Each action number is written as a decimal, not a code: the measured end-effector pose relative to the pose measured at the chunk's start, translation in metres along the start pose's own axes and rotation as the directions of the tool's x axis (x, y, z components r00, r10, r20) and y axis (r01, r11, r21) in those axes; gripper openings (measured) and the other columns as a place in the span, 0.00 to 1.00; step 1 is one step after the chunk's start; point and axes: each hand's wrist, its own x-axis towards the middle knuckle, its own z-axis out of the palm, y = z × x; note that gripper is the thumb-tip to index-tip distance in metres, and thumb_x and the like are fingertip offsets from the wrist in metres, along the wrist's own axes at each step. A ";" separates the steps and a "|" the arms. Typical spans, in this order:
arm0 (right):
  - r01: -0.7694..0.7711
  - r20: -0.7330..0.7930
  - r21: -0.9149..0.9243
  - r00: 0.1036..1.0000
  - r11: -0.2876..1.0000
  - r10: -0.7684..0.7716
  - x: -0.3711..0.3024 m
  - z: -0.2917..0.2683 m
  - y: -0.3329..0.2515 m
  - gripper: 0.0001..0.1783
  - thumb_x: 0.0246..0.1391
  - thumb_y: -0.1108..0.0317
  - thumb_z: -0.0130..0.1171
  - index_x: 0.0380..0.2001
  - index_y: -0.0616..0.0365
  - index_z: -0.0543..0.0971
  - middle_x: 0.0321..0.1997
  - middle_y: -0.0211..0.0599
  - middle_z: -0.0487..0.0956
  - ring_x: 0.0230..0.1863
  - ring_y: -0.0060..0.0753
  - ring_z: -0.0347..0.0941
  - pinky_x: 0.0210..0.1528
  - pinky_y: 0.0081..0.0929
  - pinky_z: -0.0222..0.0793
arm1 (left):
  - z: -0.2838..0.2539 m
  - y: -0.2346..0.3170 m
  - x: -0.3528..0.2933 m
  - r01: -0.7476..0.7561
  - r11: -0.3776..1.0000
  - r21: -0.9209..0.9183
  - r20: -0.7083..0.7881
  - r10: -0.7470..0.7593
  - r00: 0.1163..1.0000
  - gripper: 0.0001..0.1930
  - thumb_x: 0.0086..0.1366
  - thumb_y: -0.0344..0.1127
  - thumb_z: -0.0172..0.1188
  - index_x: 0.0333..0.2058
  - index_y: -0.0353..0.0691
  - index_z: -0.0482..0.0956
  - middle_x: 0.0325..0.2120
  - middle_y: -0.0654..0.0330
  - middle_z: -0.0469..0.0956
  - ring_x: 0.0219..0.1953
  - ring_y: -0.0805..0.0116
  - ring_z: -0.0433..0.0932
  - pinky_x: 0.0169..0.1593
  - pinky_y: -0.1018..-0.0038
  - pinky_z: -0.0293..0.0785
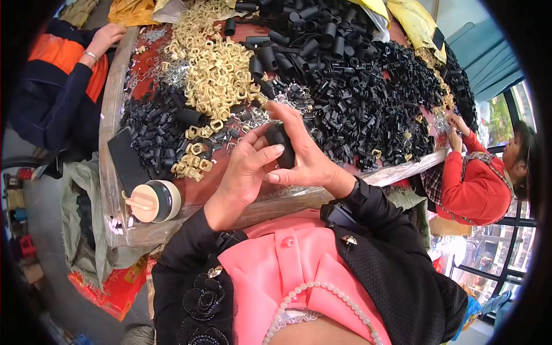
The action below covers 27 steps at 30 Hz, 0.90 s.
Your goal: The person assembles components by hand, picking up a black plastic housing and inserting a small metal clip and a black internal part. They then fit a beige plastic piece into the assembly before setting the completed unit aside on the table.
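Observation:
Above the table's near edge, a short black plastic cylinder [280, 144] sits between my two hands. My left hand [244, 164] grips it from the left side, its thumb lying across the near face. From the right, my right hand [310, 158] curls around the same piece, fingers over its far end and thumb below. Part of the cylinder is hidden by my fingers. Just beyond my hands lie small silver metal clips [253, 119] and a heap of gold-coloured metal loops [221, 80].
Black plastic parts [362, 98] cover the table's middle and right. At left are a phone [127, 158], a lidded jar [164, 200] and small black pieces [158, 132]. One person [69, 86] sits at the left edge, another [480, 187] works at the right.

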 end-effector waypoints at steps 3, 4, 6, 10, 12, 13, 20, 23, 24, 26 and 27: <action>-0.125 -0.082 0.093 0.988 0.988 0.133 -0.010 0.001 -0.001 0.55 0.32 0.57 0.65 0.58 0.58 0.42 0.56 0.47 0.51 0.57 0.43 0.48 0.57 0.37 0.45 | 0.005 -0.004 -0.004 -0.088 0.990 0.113 0.000 0.089 0.996 0.26 0.50 0.24 0.55 0.48 0.33 0.57 0.37 0.60 0.69 0.40 0.74 0.69 0.43 0.79 0.67; -0.130 -0.087 0.094 0.987 0.987 0.138 -0.013 0.003 -0.001 0.55 0.32 0.57 0.65 0.58 0.58 0.42 0.56 0.47 0.51 0.57 0.43 0.48 0.57 0.37 0.45 | 0.005 -0.006 -0.005 -0.082 0.990 0.115 0.003 0.082 0.997 0.26 0.50 0.24 0.55 0.48 0.33 0.57 0.37 0.60 0.69 0.40 0.74 0.69 0.43 0.79 0.67; -0.159 -0.075 0.043 0.984 0.986 0.162 -0.019 0.008 -0.002 0.55 0.30 0.61 0.65 0.58 0.59 0.42 0.55 0.48 0.54 0.56 0.43 0.51 0.56 0.35 0.47 | 0.007 -0.010 -0.008 -0.207 0.945 0.254 0.049 0.201 0.978 0.24 0.49 0.24 0.57 0.46 0.33 0.60 0.36 0.60 0.70 0.39 0.75 0.70 0.41 0.79 0.69; -0.169 -0.073 0.052 0.982 0.984 0.172 -0.027 0.008 -0.006 0.56 0.29 0.64 0.66 0.58 0.59 0.41 0.52 0.49 0.57 0.54 0.42 0.55 0.55 0.33 0.50 | 0.010 -0.014 -0.016 -0.340 0.778 0.528 0.148 0.309 0.939 0.21 0.47 0.25 0.59 0.43 0.34 0.66 0.36 0.60 0.71 0.38 0.75 0.71 0.39 0.79 0.70; -0.167 -0.080 0.068 0.982 0.984 0.172 -0.031 0.008 -0.007 0.56 0.29 0.64 0.65 0.58 0.59 0.41 0.52 0.49 0.58 0.53 0.42 0.56 0.54 0.32 0.51 | 0.010 -0.014 -0.019 -0.373 0.692 0.619 0.193 0.326 0.925 0.20 0.47 0.25 0.59 0.41 0.34 0.68 0.35 0.60 0.71 0.37 0.75 0.71 0.39 0.79 0.70; -0.162 -0.078 0.102 0.982 0.982 0.170 -0.033 0.009 -0.007 0.55 0.29 0.65 0.65 0.58 0.59 0.42 0.51 0.49 0.58 0.52 0.41 0.58 0.53 0.31 0.53 | 0.010 -0.015 -0.020 -0.391 0.642 0.660 0.211 0.341 0.916 0.19 0.47 0.26 0.60 0.40 0.35 0.69 0.35 0.60 0.72 0.37 0.75 0.72 0.39 0.79 0.70; -0.180 -0.086 0.185 0.976 0.966 0.199 -0.048 0.008 -0.008 0.52 0.31 0.66 0.65 0.57 0.61 0.45 0.52 0.48 0.59 0.48 0.39 0.63 0.49 0.28 0.58 | 0.015 -0.019 -0.021 -0.474 0.470 0.744 0.342 0.341 0.875 0.20 0.44 0.26 0.61 0.39 0.35 0.71 0.36 0.58 0.73 0.37 0.73 0.73 0.40 0.79 0.69; -0.212 -0.065 0.217 0.971 0.953 0.231 -0.051 0.005 -0.011 0.47 0.33 0.65 0.65 0.56 0.61 0.50 0.51 0.45 0.61 0.47 0.37 0.65 0.48 0.28 0.60 | 0.018 -0.017 -0.019 -0.541 0.311 0.781 0.437 0.347 0.830 0.22 0.43 0.26 0.62 0.41 0.35 0.70 0.36 0.55 0.73 0.37 0.69 0.73 0.40 0.77 0.69; -0.216 -0.072 0.216 0.969 0.952 0.236 -0.053 0.006 -0.010 0.47 0.33 0.65 0.65 0.56 0.61 0.50 0.51 0.45 0.61 0.47 0.37 0.65 0.48 0.28 0.60 | 0.018 -0.017 -0.018 -0.542 0.314 0.779 0.441 0.340 0.831 0.22 0.43 0.26 0.62 0.41 0.35 0.70 0.36 0.55 0.73 0.37 0.69 0.73 0.40 0.77 0.69; -0.220 -0.041 0.243 0.971 0.945 0.237 -0.057 0.007 -0.005 0.43 0.34 0.64 0.65 0.54 0.61 0.54 0.51 0.44 0.62 0.47 0.35 0.65 0.47 0.28 0.60 | 0.017 -0.017 -0.019 -0.498 0.324 0.804 0.420 0.283 0.862 0.23 0.43 0.26 0.61 0.42 0.35 0.70 0.37 0.54 0.72 0.38 0.67 0.73 0.40 0.77 0.69; -0.222 -0.026 0.257 0.971 0.941 0.236 -0.059 0.007 -0.003 0.41 0.35 0.64 0.64 0.53 0.61 0.56 0.50 0.43 0.63 0.47 0.34 0.65 0.47 0.28 0.61 | 0.017 -0.017 -0.019 -0.475 0.328 0.816 0.408 0.255 0.877 0.23 0.43 0.26 0.61 0.42 0.36 0.69 0.37 0.54 0.72 0.38 0.66 0.73 0.40 0.77 0.69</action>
